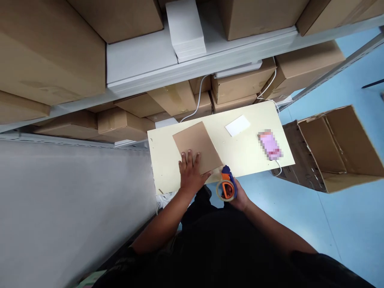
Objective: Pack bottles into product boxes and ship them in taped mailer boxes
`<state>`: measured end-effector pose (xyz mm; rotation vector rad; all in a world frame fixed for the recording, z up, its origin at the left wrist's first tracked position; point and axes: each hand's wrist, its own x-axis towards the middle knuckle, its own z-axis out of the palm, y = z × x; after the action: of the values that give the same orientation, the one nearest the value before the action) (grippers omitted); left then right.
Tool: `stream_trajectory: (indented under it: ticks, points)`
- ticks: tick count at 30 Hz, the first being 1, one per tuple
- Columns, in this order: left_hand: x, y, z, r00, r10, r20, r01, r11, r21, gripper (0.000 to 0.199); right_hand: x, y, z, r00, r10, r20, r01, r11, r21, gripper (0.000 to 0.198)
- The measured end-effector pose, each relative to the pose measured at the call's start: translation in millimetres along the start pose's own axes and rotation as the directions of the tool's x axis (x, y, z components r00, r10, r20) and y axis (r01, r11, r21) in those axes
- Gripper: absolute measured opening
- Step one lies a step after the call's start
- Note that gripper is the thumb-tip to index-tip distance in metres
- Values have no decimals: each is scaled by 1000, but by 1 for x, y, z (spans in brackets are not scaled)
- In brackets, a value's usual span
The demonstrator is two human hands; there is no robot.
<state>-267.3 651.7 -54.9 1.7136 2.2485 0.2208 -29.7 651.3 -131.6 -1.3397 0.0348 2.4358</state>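
Observation:
A flat brown cardboard piece (199, 140), perhaps a closed box seen from above, lies at an angle on the pale table (165, 168). My left hand (191, 172) rests on its near part with the fingers spread. In my right hand (241, 197) is an orange and blue tape dispenser (227, 186) with a roll of tape on it. The dispenser's blue tip is close to the cardboard's right corner; whether they touch I cannot tell. My right fingers are partly hidden behind the dispenser.
A white card (237, 125) and a blurred pink phone-like object (270, 145) lie on the table's right half. An open cardboard carton (339, 148) stands right of the table. Behind, a shelf (141, 66) holds boxes and a white stack (187, 32). A cable (200, 96) hangs there.

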Motion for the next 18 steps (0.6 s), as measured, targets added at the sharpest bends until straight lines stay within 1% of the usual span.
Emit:
stream_trajectory:
  ticks: [1,2,4,6,7,9,10,12,14,15,17,18]
  points:
    - [-5,8,1,1000,-15,-10,15,999,-32,99,3,0,8,1000,-24,-9,24,999,42,42]
    - [-10,13,0,1000,-3,-3,3,998,-57,99,9,-6,16,998,-65,-16,66,995,75,43]
    - [-14,12,-11,994,90,68,-85,994,-67,98,24,-36,32,994,-106,-17,108,991,82,45]
    - [-6,-4,-30,960,214,183,-211,977,-34,95,40,-78,43,998,-61,-20,62,998,17,45]
    - [3,-16,-40,941,254,223,-258,966,-9,95,48,-98,47,999,-28,-34,27,999,-31,43]
    - [27,-40,-57,929,282,242,-308,948,79,99,62,-134,55,999,37,-31,-41,989,-141,40]
    - [39,-50,-62,917,304,259,-341,933,113,102,68,-149,59,997,66,-40,-72,978,-197,39]
    - [58,-63,-64,917,291,274,-343,924,168,106,78,-170,67,994,96,-60,-110,949,-297,40]
    - [67,-66,-59,929,258,266,-314,929,197,107,82,-180,71,994,84,-70,-104,930,-351,40]
    - [68,-65,-55,936,241,255,-295,934,203,108,80,-179,69,996,62,-67,-82,930,-359,40]
    - [66,-59,-49,948,213,235,-262,944,202,109,67,-167,55,999,6,-50,-23,942,-335,38]
    - [64,-56,-47,953,197,228,-244,949,201,110,56,-154,45,999,-18,-43,4,951,-309,37]
